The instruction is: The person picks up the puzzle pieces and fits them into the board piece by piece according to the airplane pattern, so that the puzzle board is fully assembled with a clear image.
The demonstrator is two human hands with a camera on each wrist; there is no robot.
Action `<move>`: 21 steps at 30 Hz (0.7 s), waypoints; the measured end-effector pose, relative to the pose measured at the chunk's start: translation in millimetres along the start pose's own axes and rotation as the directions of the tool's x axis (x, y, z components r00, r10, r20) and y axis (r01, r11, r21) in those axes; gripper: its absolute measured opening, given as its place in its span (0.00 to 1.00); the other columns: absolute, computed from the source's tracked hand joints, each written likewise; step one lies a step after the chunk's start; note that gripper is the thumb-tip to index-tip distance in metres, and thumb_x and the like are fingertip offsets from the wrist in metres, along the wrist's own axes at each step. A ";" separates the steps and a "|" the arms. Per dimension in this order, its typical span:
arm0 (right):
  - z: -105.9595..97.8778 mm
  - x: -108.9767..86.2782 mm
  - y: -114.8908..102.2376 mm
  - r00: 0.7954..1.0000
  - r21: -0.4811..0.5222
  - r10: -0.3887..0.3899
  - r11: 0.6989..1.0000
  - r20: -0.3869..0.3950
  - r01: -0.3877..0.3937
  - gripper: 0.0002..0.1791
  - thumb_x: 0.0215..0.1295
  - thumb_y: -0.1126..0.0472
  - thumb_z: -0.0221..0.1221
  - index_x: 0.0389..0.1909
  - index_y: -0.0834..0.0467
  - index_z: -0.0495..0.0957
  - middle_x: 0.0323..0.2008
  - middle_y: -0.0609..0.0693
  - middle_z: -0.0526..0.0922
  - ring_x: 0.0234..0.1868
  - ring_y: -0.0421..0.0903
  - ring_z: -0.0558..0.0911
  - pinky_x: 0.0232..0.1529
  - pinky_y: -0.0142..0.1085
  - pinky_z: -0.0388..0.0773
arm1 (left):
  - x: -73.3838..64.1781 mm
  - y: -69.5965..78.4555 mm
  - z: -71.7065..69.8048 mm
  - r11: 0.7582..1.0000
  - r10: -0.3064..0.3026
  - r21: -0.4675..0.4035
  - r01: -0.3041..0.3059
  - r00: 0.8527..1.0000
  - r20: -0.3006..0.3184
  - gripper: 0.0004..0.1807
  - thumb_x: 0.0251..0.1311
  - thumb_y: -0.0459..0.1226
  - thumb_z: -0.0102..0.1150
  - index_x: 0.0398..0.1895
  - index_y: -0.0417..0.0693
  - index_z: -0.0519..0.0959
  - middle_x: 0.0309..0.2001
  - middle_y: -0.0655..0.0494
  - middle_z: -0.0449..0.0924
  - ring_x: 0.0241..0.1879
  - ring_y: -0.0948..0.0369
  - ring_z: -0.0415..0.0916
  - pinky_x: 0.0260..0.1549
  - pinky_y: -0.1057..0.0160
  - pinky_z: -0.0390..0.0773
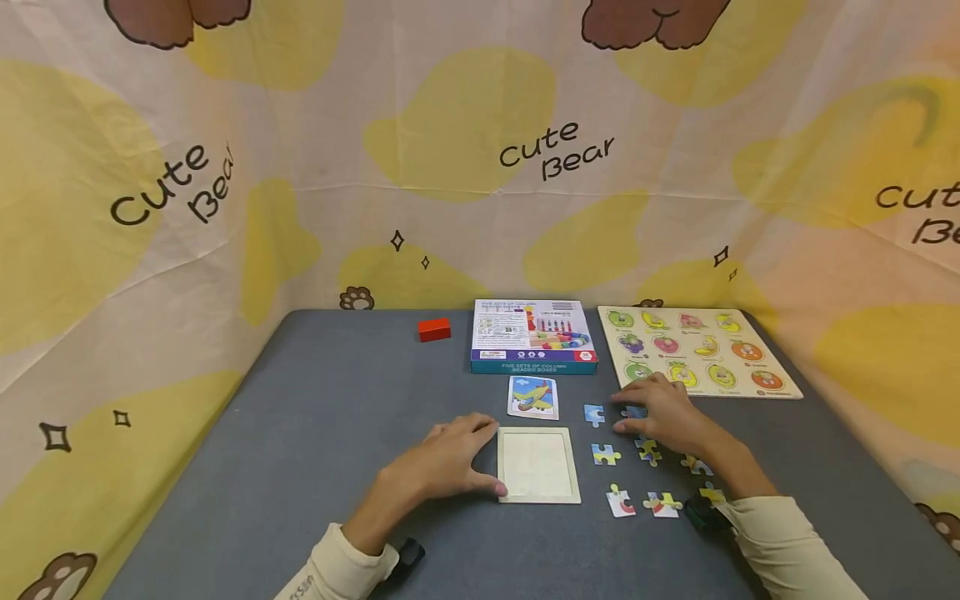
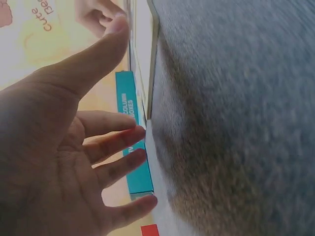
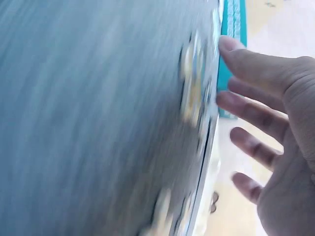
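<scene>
A square wooden puzzle tray (image 1: 538,465) with a raised rim lies bare on the table. My left hand (image 1: 450,462) is at its left side, thumb by the near corner and forefinger by the far one; in the left wrist view the fingers (image 2: 115,147) are spread and relaxed. My right hand (image 1: 663,412) hovers over a blue jigsaw piece (image 1: 636,412), partly covered, with thumb and fingers apart. Left of it lies another blue piece (image 1: 594,415). More pieces, such as a blue-yellow one (image 1: 604,454) and a white-red one (image 1: 620,502), lie nearer me.
Behind the tray lies a picture card of a yellow airplane (image 1: 533,397). Farther back are a boxed toy set (image 1: 534,337), a red block (image 1: 434,330) and a wooden fruit board (image 1: 701,354). A printed cloth (image 1: 457,167) hangs around the grey table (image 1: 337,400).
</scene>
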State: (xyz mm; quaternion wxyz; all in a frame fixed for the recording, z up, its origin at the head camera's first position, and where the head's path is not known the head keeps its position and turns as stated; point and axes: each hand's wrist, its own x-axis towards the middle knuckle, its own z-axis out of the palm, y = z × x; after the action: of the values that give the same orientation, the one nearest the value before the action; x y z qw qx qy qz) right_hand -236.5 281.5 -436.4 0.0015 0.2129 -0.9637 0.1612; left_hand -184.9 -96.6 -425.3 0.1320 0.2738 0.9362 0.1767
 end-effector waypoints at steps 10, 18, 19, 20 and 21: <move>7.3 14.2 -17.0 0.999 -0.002 0.002 1.000 0.039 -0.002 0.19 0.63 0.51 0.75 0.51 0.55 0.91 0.51 0.54 0.85 0.54 0.56 0.73 0.47 0.52 0.64 | 1.6 -2.5 8.5 1.000 0.013 -0.009 -0.013 1.000 0.025 0.55 0.55 0.63 0.76 0.81 0.47 0.67 0.78 0.50 0.65 0.76 0.47 0.62 0.72 0.34 0.61; 9.9 17.2 -17.6 1.000 0.013 -0.006 1.000 0.015 0.005 0.15 0.63 0.51 0.75 0.45 0.55 0.92 0.48 0.53 0.86 0.52 0.55 0.74 0.46 0.51 0.64 | 2.1 -0.7 8.1 1.000 0.025 0.012 -0.025 0.999 0.028 0.55 0.55 0.62 0.76 0.81 0.46 0.66 0.79 0.51 0.63 0.76 0.46 0.61 0.72 0.33 0.61; 10.0 17.7 -17.5 1.000 0.011 -0.008 1.000 0.013 0.008 0.15 0.63 0.50 0.75 0.44 0.55 0.92 0.48 0.53 0.86 0.52 0.55 0.74 0.46 0.51 0.64 | 2.1 -0.1 7.8 1.000 0.026 0.016 -0.026 0.999 0.029 0.55 0.55 0.62 0.76 0.81 0.46 0.66 0.79 0.51 0.63 0.76 0.46 0.61 0.71 0.33 0.61; 10.3 18.3 -17.2 1.000 0.010 -0.011 1.000 0.010 0.011 0.14 0.62 0.50 0.75 0.44 0.55 0.92 0.47 0.52 0.86 0.51 0.54 0.74 0.46 0.51 0.64 | 2.2 0.4 7.7 0.999 0.026 0.018 -0.026 0.999 0.031 0.55 0.55 0.62 0.76 0.81 0.46 0.66 0.79 0.51 0.63 0.76 0.46 0.61 0.71 0.33 0.62; 10.6 18.9 -16.8 1.000 0.007 -0.015 1.000 0.006 0.015 0.14 0.62 0.50 0.75 0.43 0.55 0.92 0.46 0.51 0.87 0.50 0.54 0.74 0.45 0.51 0.64 | 2.2 0.9 7.5 0.999 0.026 0.019 -0.026 0.999 0.032 0.55 0.55 0.62 0.76 0.81 0.45 0.66 0.79 0.51 0.63 0.77 0.46 0.61 0.71 0.33 0.62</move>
State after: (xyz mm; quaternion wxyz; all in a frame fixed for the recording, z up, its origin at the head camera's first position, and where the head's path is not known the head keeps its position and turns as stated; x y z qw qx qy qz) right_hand -246.1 256.1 -439.9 -0.0010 0.2208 -0.9614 0.1640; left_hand -183.7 -92.8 -432.0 0.1417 0.2899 0.9320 0.1649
